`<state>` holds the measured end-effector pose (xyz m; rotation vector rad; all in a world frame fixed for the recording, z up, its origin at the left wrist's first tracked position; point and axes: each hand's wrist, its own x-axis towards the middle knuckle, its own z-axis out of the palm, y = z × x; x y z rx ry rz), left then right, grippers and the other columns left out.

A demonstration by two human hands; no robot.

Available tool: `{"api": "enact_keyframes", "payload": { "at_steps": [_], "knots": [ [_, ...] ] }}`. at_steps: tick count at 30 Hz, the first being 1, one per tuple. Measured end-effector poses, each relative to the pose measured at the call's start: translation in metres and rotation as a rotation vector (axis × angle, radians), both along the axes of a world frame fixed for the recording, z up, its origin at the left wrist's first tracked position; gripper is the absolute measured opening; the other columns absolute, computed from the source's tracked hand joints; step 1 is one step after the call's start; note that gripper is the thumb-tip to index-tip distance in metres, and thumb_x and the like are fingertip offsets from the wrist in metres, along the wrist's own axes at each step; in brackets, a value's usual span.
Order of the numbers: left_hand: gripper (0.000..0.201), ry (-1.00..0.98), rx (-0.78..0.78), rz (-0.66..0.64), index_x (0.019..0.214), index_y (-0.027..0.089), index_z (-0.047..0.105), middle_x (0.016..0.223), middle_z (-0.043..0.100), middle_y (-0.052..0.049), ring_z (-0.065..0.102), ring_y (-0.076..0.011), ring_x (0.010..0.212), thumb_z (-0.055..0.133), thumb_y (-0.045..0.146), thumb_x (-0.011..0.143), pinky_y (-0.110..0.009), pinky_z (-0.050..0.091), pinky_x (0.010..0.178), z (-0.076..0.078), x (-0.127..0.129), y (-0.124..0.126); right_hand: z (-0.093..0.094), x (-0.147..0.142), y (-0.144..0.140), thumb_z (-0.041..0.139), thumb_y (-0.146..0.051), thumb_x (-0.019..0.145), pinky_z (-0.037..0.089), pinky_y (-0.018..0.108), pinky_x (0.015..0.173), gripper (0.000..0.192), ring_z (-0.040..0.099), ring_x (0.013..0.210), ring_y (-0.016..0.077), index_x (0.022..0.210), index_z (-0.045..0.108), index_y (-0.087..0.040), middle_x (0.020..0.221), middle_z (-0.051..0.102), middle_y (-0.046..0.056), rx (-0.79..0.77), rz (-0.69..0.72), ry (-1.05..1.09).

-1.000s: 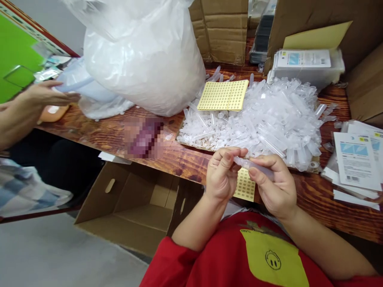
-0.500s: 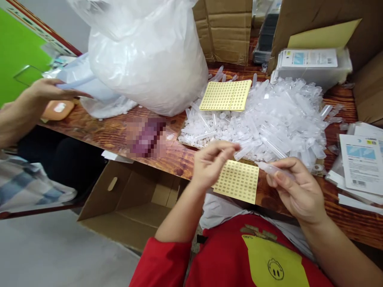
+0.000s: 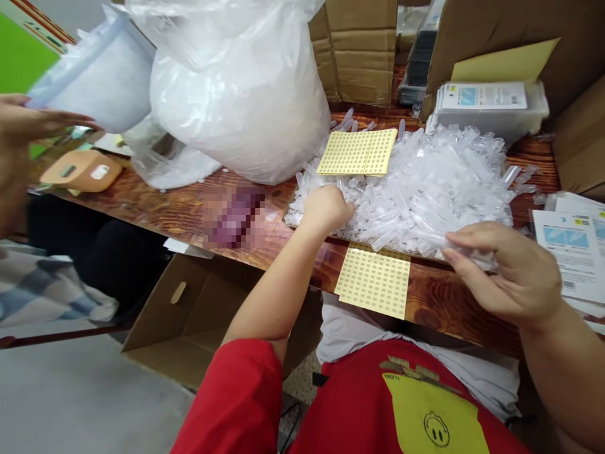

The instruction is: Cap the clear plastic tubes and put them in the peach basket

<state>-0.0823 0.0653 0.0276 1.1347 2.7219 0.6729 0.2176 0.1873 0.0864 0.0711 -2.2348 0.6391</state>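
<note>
While left hand digs knuckles-up into heap of clear plastic tubes, fingers curled under, hidden, so can't tell whether anything's pinched. Right hand closed round 1 tube, translucent, cylindrical, held sideways at heap's near edge, just above glossy grained wood table. Between both hands, at table's front edge: yellow sticker sheet, matte, gridded w/ small round dots. 2nd yellow sheet lies on heap's far side. Behind: big crinkly white plastic bag, brown corrugated cartons, clear bin w/ printed leaflets; text too small to read. More leaflets far right, barcode visible. Far left, co-worker's hand touches smaller frosted bag. Open cardboard box below table.
</note>
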Motion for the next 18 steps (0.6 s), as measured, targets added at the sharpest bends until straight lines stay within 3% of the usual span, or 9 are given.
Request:
{"api": "enact_keyframes", "payload": {
  "at_steps": [5,10,14,18],
  "knots": [
    [0.032,0.026,0.069,-0.161,0.05,0.024,0.057,0.051,0.056,-0.004,0.055,-0.0208,0.058,0.084,0.029,0.066,-0.035,0.05,0.063,0.006,-0.014,-0.005,-0.004,-0.008,0.024,0.075,-0.01,0.091,0.055,0.034,0.058,0.045,0.069,0.072,0.0206,0.13,0.069,-0.031,0.094,0.073,0.004,0.051,-0.099,0.092],
    [0.025,-0.105,0.278,-0.17,0.062,0.022,0.069,0.058,0.063,-0.005,0.056,-0.0181,0.057,0.087,0.035,0.074,-0.034,0.05,0.06,0.038,-0.006,-0.012,-0.021,-0.009,0.023,0.075,-0.008,0.09,0.062,0.037,0.069,0.049,0.074,0.083,0.0243,0.134,0.067,-0.029,0.099,0.076,0.005,0.088,-0.128,0.175],
    [0.036,-0.598,0.563,-0.288,0.085,0.018,0.075,0.081,0.073,-0.006,0.067,-0.0152,0.069,0.087,0.052,0.078,-0.029,0.057,0.061,0.059,0.032,0.006,-0.025,-0.01,0.013,0.074,-0.009,0.092,0.064,0.038,0.072,0.052,0.075,0.086,0.0244,0.139,0.062,-0.028,0.104,0.076,0.007,0.082,-0.166,0.228],
    [0.045,-1.112,0.763,-0.387,0.095,0.02,0.074,0.093,0.074,-0.004,0.074,-0.015,0.082,0.09,0.057,0.074,-0.027,0.063,0.074,0.063,0.083,0.032,-0.024,-0.008,0.006,0.071,-0.007,0.093,0.063,0.037,0.07,0.048,0.073,0.083,0.023,0.135,0.06,-0.027,0.097,0.074,0.006,0.116,-0.156,0.218]
  ]
}}
